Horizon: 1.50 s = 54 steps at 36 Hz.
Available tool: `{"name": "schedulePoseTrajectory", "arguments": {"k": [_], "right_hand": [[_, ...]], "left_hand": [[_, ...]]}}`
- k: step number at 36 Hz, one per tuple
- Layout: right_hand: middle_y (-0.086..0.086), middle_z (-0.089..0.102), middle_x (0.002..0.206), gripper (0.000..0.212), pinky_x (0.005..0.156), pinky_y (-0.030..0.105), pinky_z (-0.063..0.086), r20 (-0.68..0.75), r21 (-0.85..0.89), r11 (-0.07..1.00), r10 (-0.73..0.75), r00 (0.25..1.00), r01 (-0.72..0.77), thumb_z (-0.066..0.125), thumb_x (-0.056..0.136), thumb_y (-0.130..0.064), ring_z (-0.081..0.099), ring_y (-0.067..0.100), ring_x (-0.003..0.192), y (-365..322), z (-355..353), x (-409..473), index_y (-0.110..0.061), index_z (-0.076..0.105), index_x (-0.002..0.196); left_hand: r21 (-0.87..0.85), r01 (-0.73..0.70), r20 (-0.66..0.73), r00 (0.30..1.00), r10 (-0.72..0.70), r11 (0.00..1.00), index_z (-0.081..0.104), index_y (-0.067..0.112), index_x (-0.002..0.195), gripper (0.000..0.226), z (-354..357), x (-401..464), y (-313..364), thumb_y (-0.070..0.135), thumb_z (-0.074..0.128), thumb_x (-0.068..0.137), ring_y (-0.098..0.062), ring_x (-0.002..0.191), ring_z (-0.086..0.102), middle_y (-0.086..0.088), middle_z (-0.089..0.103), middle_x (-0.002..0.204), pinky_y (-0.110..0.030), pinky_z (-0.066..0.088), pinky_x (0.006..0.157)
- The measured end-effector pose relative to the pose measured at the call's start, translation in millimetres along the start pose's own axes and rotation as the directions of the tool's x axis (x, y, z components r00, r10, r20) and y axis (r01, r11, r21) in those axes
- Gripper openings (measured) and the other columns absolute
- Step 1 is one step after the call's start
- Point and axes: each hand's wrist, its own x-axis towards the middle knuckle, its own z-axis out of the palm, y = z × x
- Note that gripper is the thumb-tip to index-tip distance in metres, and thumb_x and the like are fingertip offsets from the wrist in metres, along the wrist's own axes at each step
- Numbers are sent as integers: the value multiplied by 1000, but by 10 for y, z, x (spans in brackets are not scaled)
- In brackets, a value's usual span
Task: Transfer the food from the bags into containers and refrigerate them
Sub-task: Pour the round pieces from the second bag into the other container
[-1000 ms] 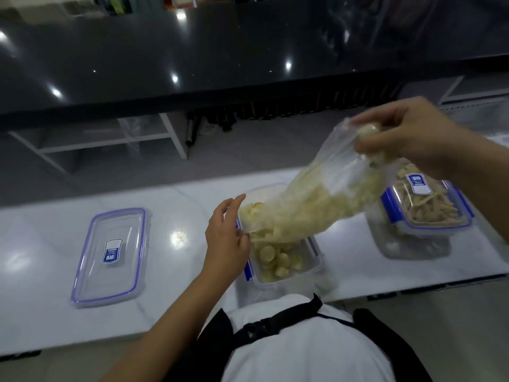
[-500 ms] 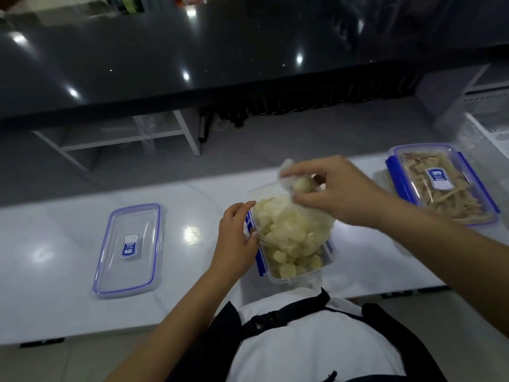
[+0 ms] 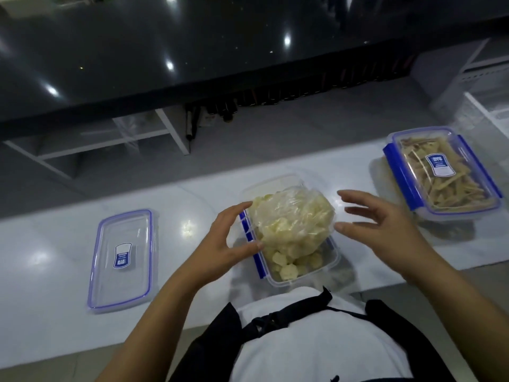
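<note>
Beside the bag (image 3: 293, 216), both hands (image 3: 228, 238) (image 3: 385, 227) spread-fingered; lid (image 3: 121, 260) label perhaps "RAB".

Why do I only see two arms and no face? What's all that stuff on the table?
The camera sits on the person's head and looks down, so you see only their arms and apron. The left hand touches the open container in the middle; the right hand hovers open beside it. A plastic bag of pale food pieces rests in that container. Its lid lies to the left on the white counter. To the right stands a closed container of strips.
</note>
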Motion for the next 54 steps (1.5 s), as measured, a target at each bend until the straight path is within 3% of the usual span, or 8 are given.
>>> {"name": "schedulePoseTrajectory", "arguments": {"k": [8,17,23,35,42,45,49,54], "right_hand": [[-15,51,130,86,91,41,54,-30,-134,966,220,975,-222,85,72,-48,61,14,110,207,416,-157,-44,39,144],[7,70,107,46,57,38,60,-90,469,825,399,912,-315,63,88,1,74,13,77,246,346,11,-26,64,125],[7,67,116,39,68,36,53,-128,499,829,359,925,-253,59,91,-8,66,24,108,161,285,269,-32,66,121],[-5,63,134,47,114,49,38,91,422,892,138,986,-163,44,89,-64,56,16,127,-19,352,656,-38,68,120],[-6,54,144,50,120,47,24,184,296,954,-9,983,-46,37,89,-65,44,15,137,-202,454,880,-42,63,125],[-11,52,144,42,115,45,31,208,178,984,-61,976,24,50,92,-59,44,11,135,-245,411,934,-43,61,128],[-19,57,135,47,95,18,34,226,-43,980,-181,957,195,62,77,-64,47,0,127,-299,388,872,-44,65,119],[-26,54,129,30,90,8,30,328,-208,919,-258,909,336,73,86,-42,46,-11,119,-401,467,852,-44,66,114]], "left_hand": [[127,-27,-3,1000,28,992,48,49,139,68,-195,494,187,-1,54,94,-2,135,38,20,42,149,-17,37,103],[10,87,-49,995,-86,996,59,47,126,59,-202,690,195,-1,40,98,-13,127,54,17,54,139,-15,48,76],[-191,166,-175,964,-200,968,56,43,133,56,-205,351,62,2,55,95,-14,120,58,15,57,134,-7,50,55],[-239,182,-154,963,-222,954,40,69,125,73,313,-481,92,27,78,79,36,91,44,30,30,127,6,39,68],[-233,214,-98,965,-242,949,32,83,118,79,328,-594,159,49,76,63,8,113,49,30,29,132,-3,48,72],[-87,171,-161,970,-183,981,20,86,117,89,344,-550,174,68,77,52,-6,127,45,23,20,146,-16,46,95],[228,166,-214,970,-117,960,4,67,141,113,413,-475,204,88,65,48,-14,149,12,21,0,160,-48,25,122],[326,103,-375,927,28,940,32,46,139,97,458,-339,271,87,57,55,-12,149,7,12,11,161,-44,15,121]]}}
